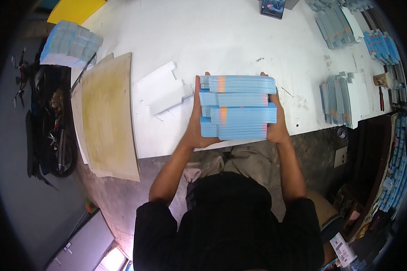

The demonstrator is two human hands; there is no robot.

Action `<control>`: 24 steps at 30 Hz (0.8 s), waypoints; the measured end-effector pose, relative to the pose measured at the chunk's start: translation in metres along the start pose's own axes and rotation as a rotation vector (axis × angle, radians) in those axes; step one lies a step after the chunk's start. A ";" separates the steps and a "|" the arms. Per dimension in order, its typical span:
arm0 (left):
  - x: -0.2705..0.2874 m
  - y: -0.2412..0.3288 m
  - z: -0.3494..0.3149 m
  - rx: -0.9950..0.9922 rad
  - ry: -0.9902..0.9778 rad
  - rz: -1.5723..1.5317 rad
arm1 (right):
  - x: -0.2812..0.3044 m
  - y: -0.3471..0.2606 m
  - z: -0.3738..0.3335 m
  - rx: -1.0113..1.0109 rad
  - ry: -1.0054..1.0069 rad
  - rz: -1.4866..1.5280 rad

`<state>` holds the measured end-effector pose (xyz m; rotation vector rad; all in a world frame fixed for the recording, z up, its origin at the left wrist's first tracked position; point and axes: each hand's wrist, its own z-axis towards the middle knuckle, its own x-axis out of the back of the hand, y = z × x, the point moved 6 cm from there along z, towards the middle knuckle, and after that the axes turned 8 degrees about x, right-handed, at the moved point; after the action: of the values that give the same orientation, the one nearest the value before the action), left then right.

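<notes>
Between my two hands is a thick stack of flat, light-blue folded cartons (pixel 239 100), with orange and pink marks along their edges. It sits at the near edge of the white table (pixel 203 40). My left hand (pixel 198 128) presses against the stack's left side, its thumb along the near face. On the opposite side my right hand (pixel 277 126) grips the stack's right end. Fingertips of both hands show at the far corners. Just left of my left hand lies a flat white cut-out carton (pixel 165 88).
Yellowish boards (pixel 108 113) lie at the table's left. Further back there stands a blue carton bundle (pixel 70 45) near a yellow sheet (pixel 74 10). Carton stacks (pixel 337 100) line the right side. A phone (pixel 272 8) rests at the far edge. A motorcycle (pixel 59 140) is parked left.
</notes>
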<state>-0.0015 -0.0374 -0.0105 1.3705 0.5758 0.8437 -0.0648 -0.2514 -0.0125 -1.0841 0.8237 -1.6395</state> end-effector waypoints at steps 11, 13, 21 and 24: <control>0.008 0.020 0.003 0.127 0.110 -0.336 | 0.005 -0.002 0.001 -0.046 0.021 0.120; 0.014 0.024 0.008 0.083 0.118 -0.220 | 0.000 -0.003 0.001 -0.076 0.027 0.112; 0.006 0.042 0.018 0.136 0.306 -0.500 | 0.004 -0.005 0.001 -0.012 0.023 0.056; 0.007 0.044 0.011 0.053 0.188 -0.199 | 0.005 -0.009 -0.001 -0.055 0.046 0.116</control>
<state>0.0034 -0.0387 0.0348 1.2645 0.8710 0.8041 -0.0693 -0.2532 -0.0038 -1.0207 0.9496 -1.5577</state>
